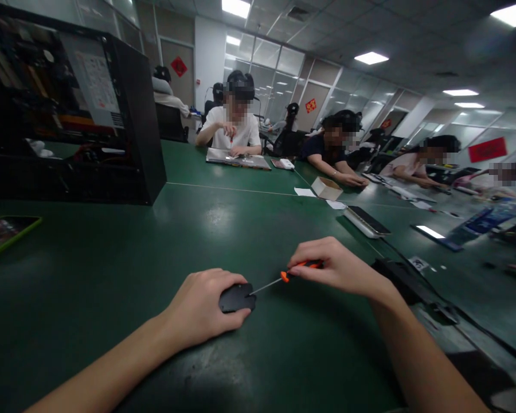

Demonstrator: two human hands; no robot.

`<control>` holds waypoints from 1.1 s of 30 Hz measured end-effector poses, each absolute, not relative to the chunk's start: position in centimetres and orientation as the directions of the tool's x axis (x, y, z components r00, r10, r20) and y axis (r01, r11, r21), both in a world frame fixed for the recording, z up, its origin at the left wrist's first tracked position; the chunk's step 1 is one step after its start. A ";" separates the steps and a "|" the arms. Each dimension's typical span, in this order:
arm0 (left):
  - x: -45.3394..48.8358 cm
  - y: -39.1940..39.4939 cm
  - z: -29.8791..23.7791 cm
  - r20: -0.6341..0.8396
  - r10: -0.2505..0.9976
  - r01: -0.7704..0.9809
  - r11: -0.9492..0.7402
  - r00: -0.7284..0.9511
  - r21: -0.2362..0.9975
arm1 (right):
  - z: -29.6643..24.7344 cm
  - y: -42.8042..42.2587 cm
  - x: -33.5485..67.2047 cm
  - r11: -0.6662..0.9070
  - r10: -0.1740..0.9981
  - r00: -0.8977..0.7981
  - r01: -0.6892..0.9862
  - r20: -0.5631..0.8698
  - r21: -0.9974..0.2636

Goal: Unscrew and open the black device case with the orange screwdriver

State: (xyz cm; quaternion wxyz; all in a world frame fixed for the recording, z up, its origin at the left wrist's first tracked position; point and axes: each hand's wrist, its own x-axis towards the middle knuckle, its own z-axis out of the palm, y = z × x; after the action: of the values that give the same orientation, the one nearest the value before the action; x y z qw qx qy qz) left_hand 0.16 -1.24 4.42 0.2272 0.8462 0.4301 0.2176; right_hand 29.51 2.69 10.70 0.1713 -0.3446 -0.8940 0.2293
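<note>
A black computer mouse [235, 298] lies on the green tabletop [223, 229] in front of me. My left hand [206, 301] grips it from the left, fingers on its far side and thumb on its near side. In my right hand [329, 265] is a screwdriver [284, 277] with an orange and black handle, pinched between thumb and fingers. Its thin metal shaft slants down to the left, and the tip meets the right end of the mouse. Whether the tip sits in a screw or gap is too small to tell.
An open black computer case [133, 120] stands at the back left, near a green-edged phone [8, 232]. To the right are a small box [325, 188], a white device with a dark top [367, 222] and a black cable [406, 261]. Several people sit across the table.
</note>
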 end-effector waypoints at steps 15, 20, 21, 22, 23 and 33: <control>0.0 -1.2 4.3 0.157 0.830 0.647 -0.523 0.535 0.555 | 10.6 3.0 30.1 0.675 0.692 -0.689 0.515 0.214 -0.528; 0.1 -1.1 4.5 0.148 0.832 0.659 -0.520 0.534 0.544 | 10.8 3.0 30.2 0.693 0.668 -0.720 0.511 0.187 -0.509; 0.1 -1.0 4.5 0.150 0.832 0.661 -0.522 0.534 0.540 | 10.8 3.0 30.2 0.699 0.662 -0.725 0.508 0.188 -0.504; 0.1 -1.0 4.6 0.153 0.831 0.662 -0.524 0.535 0.536 | 10.9 3.0 30.3 0.701 0.663 -0.723 0.507 0.196 -0.502; 0.1 -1.0 4.6 0.155 0.830 0.662 -0.527 0.536 0.532 | 10.9 3.0 30.4 0.700 0.667 -0.716 0.507 0.206 -0.503; 0.0 -1.1 4.7 0.161 0.817 0.654 -0.547 0.554 0.523 | 10.6 3.2 30.3 0.699 0.664 -0.727 0.518 0.177 -0.494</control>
State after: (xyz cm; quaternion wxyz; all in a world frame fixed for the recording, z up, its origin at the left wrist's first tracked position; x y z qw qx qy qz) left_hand 0.04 -1.07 4.71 0.2065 0.8570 0.4290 0.1972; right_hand 30.32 3.18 10.61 0.1735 -0.3263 -0.9051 0.2102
